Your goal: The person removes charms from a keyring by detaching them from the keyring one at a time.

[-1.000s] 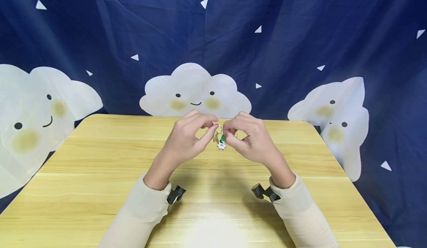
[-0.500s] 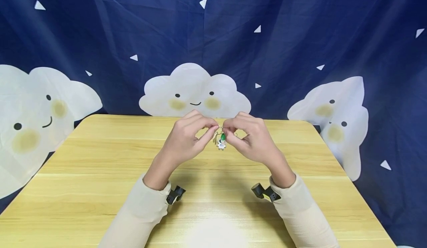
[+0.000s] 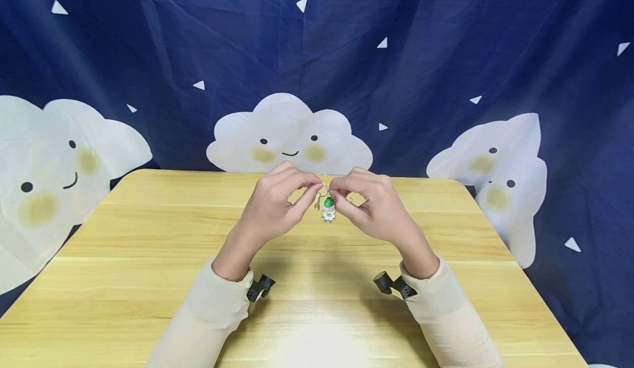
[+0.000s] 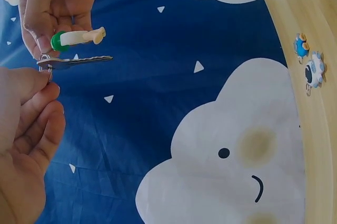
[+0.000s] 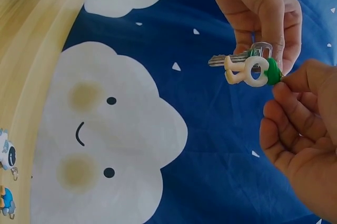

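My left hand pinches a small metal ring between thumb and forefinger. From it a key sticks out, its toothed blade pointing away from the fingers. Opposite, my right hand pinches the tip of a charm with a green top, a white ring-shaped middle and beige legs. Only a narrow gap parts the two sets of fingertips, and charm and key overlap in the right wrist view. The charm's fastening is largely hidden by the right fingertips.
On the wooden table lie a white-and-blue figurine charm and a blue one, each with a small metal clasp. Behind the table hangs a dark blue curtain with white clouds. Black cameras are strapped at both wrists.
The green top of the charm has come out from behind the right fingertips and shows more fully. My left fingertips have shifted slightly left; both hands keep their pinch.
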`<move>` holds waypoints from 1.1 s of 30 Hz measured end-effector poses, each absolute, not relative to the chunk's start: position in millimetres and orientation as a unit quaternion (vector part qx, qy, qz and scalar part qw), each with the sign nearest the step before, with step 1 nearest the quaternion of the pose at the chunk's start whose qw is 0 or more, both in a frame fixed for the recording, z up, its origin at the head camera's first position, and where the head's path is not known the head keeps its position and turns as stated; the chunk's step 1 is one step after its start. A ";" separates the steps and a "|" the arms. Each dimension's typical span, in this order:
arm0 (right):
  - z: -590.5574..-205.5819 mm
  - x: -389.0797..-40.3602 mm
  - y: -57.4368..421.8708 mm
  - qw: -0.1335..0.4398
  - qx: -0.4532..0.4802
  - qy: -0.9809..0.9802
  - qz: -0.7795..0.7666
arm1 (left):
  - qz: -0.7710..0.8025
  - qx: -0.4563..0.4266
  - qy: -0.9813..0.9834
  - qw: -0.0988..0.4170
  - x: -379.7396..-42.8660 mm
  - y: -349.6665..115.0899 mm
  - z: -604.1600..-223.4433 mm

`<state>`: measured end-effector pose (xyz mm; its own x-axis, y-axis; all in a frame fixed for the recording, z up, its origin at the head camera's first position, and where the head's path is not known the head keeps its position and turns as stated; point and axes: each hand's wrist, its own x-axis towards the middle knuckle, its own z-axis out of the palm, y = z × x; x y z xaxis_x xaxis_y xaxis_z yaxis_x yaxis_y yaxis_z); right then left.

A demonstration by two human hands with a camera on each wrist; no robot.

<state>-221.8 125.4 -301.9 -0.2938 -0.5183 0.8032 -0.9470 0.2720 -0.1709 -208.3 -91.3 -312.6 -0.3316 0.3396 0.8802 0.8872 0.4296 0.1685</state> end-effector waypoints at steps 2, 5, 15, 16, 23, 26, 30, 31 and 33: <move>-301.9 -221.5 125.1 0.318 0.501 -0.731 0.337 | -0.339 -0.413 -0.741 0.406 -208.2 -91.4 -312.6; -301.9 -221.4 125.3 0.319 0.500 -0.731 0.337 | -0.341 -0.415 -0.737 0.409 -208.8 -90.9 -312.6; -301.7 -220.9 125.7 0.321 0.501 -0.729 0.337 | -0.329 -0.426 -0.738 0.407 -207.8 -90.8 -313.1; -301.8 -220.9 125.8 0.322 0.502 -0.729 0.337 | -0.326 -0.427 -0.740 0.405 -207.6 -90.8 -313.2; -302.1 -221.0 126.3 0.322 0.501 -0.729 0.336 | -0.317 -0.424 -0.750 0.397 -207.6 -91.0 -314.3; -302.3 -221.0 126.1 0.326 0.504 -0.727 0.334 | -0.321 -0.421 -0.750 0.396 -207.6 -91.4 -314.4; -302.1 -220.8 125.9 0.323 0.504 -0.729 0.332 | -0.327 -0.417 -0.747 0.402 -207.5 -91.4 -313.9; -302.1 -220.6 125.8 0.324 0.504 -0.728 0.333 | -0.328 -0.418 -0.745 0.403 -207.5 -91.2 -313.6; -301.8 -220.4 125.7 0.323 0.503 -0.729 0.333 | -0.329 -0.420 -0.743 0.405 -207.3 -90.7 -313.2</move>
